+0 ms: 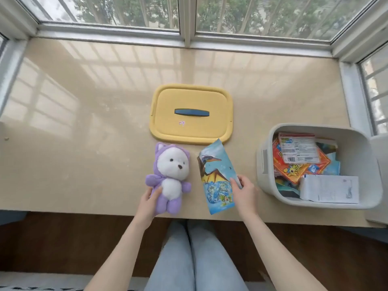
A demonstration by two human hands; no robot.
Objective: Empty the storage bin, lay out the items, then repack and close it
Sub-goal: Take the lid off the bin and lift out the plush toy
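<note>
Left hand point(148, 201) cupped against the lower side of the plush toy point(171, 178), fingers curled round its purple flank, holding it flat on the counter point(84, 127). Right hand point(244, 193) pinching the right edge of the blue dinosaur packet point(217, 177) between thumb and fingers, the packet slanted with its near corner reaching the counter's front edge. Apparently the laying-out stage: two items set side by side, apart from each other, just in front of the yellow lid point(191, 114), which rests handle-up toward the window. Best done by lowering the packet fully flat before letting go, then sliding it a little away from the front edge so no corner overhangs and tips off. Worth squaring it beside the toy with a clear gap kept, neither overlapping nor touching the lid. Same for the toy: release only once it lies settled on its back, feet clear of the edge. Storage bin point(273, 175) open at the right, near the packet, tilted toward the camera by the look of it, and far from empty: orange snack packets point(294, 169), a white label sheet point(298, 150) and a folded white paper point(329, 189) inside. Sensible to leave the wide bare stretch of counter on the left for those, working in rows, lifting one piece at a time so the loose paper does not slide out with it.
</note>
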